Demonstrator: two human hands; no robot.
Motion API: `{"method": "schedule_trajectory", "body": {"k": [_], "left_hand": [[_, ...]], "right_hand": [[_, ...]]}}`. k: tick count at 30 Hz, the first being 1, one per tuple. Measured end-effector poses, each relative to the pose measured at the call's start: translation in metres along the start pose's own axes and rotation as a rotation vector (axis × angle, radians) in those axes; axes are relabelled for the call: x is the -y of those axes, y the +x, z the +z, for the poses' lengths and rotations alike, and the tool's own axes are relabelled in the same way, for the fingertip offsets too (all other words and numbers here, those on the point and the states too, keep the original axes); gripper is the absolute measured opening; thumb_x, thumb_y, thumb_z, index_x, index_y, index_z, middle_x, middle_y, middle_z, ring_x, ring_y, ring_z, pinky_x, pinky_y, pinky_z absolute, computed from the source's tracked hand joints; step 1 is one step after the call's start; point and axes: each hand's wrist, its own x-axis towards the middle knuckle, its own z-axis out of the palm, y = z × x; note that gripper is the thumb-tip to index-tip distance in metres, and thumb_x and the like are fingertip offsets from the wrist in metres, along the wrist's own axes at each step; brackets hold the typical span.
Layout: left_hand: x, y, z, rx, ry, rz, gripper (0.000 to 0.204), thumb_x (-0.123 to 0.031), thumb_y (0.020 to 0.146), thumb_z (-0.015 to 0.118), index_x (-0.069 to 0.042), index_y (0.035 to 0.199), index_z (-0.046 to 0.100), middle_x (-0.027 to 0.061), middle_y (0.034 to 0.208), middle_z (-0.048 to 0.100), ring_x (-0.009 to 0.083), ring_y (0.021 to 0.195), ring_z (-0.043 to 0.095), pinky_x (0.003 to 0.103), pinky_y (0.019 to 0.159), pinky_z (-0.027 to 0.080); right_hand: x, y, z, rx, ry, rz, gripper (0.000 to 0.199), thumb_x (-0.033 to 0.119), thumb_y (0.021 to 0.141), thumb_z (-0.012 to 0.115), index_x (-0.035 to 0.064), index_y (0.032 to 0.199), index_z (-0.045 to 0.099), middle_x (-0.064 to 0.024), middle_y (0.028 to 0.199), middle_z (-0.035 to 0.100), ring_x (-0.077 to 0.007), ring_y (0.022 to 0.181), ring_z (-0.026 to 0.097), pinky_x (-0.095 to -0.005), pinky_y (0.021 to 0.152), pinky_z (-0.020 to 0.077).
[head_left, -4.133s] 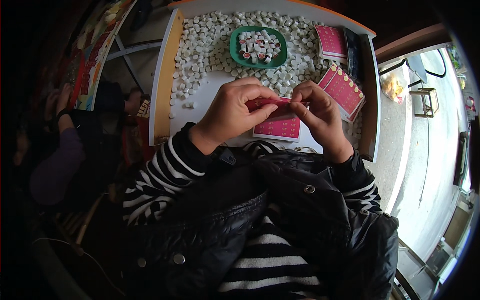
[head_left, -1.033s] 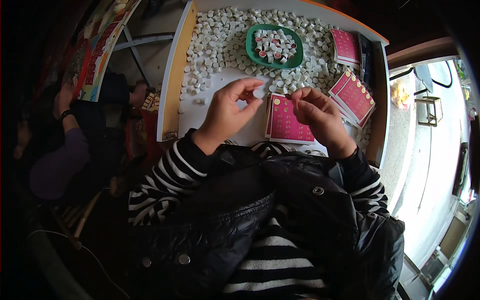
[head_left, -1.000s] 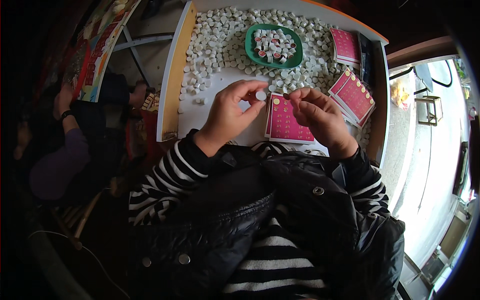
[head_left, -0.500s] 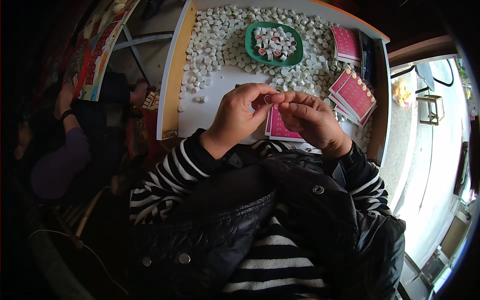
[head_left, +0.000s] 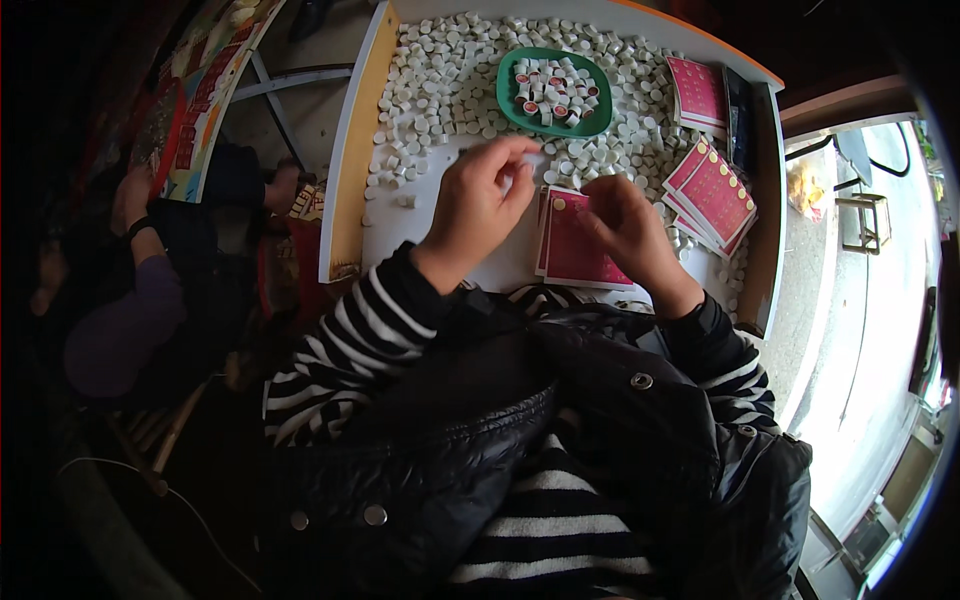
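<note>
A white table (head_left: 440, 235) with a yellow edge carries a wide scatter of small white caps (head_left: 440, 80) across its far half. At 12 o'clock among them sits a green oval tray (head_left: 510, 105) holding more caps. Red cards (head_left: 715, 190) fan out at 2 o'clock. Another person (head_left: 130, 300) sits at 9 o'clock beside the table. The left hand (head_left: 480, 205) reaches toward the caps, its grip loosely spread and empty. The right hand (head_left: 625, 225) rests on a red card sheet (head_left: 575, 245) at the near edge, fingertips pressed together; whether they pinch anything cannot be told. Half a second earlier both hands met above this sheet; now they are apart.
</note>
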Motion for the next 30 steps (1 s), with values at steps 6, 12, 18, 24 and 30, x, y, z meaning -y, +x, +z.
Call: {"method": "schedule_trajectory", "body": {"k": [6, 12, 18, 24, 30], "left_hand": [[0.034, 0.049, 0.002, -0.135, 0.314, 0.183, 0.020, -0.008, 0.076, 0.067, -0.004, 0.094, 0.062, 0.0105, 0.087, 0.062, 0.0293, 0.080, 0.060, 0.038, 0.072, 0.049], [0.064, 0.011, -0.049, -0.219, 0.568, 0.093, 0.024, -0.011, 0.071, 0.073, -0.006, 0.091, 0.061, 0.0088, 0.089, 0.059, 0.0279, 0.083, 0.058, 0.037, 0.072, 0.048], [0.061, -0.027, -0.064, -0.111, 0.740, -0.236, 0.027, -0.016, 0.068, 0.076, -0.008, 0.089, 0.061, 0.0076, 0.089, 0.058, 0.0270, 0.083, 0.059, 0.036, 0.072, 0.048], [0.066, -0.029, -0.066, -0.120, 0.917, -0.110, 0.023, -0.018, 0.073, 0.072, -0.008, 0.090, 0.061, 0.0085, 0.091, 0.057, 0.0303, 0.083, 0.059, 0.038, 0.071, 0.048], [0.065, -0.021, -0.063, -0.067, 0.928, -0.083, 0.018, -0.015, 0.078, 0.067, -0.005, 0.092, 0.061, 0.0107, 0.088, 0.058, 0.0311, 0.079, 0.058, 0.038, 0.069, 0.049]], "right_hand": [[-0.018, -0.002, -0.001, -0.047, -0.460, -0.246, 0.022, 0.004, 0.077, 0.066, 0.0031, 0.097, 0.057, -0.0101, 0.087, 0.057, -0.0203, 0.072, 0.060, -0.0291, 0.064, 0.0484], [-0.017, -0.003, 0.001, -0.068, -0.501, -0.358, 0.022, 0.002, 0.075, 0.066, 0.0035, 0.095, 0.057, -0.0115, 0.088, 0.057, -0.0267, 0.074, 0.062, -0.0322, 0.064, 0.0503], [-0.011, -0.001, 0.003, -0.087, -0.583, -0.392, 0.023, 0.002, 0.075, 0.066, 0.0035, 0.096, 0.057, -0.0122, 0.091, 0.058, -0.0300, 0.076, 0.062, -0.0349, 0.066, 0.0512], [-0.009, -0.004, 0.000, -0.108, -0.550, -0.348, 0.023, 0.004, 0.074, 0.066, 0.0045, 0.095, 0.058, -0.0129, 0.091, 0.058, -0.0333, 0.079, 0.061, -0.0375, 0.067, 0.0514], [-0.014, -0.004, -0.002, -0.118, -0.664, -0.307, 0.026, 0.006, 0.073, 0.067, 0.0054, 0.097, 0.060, -0.0131, 0.093, 0.058, -0.0336, 0.082, 0.060, -0.0383, 0.070, 0.0513]]}}
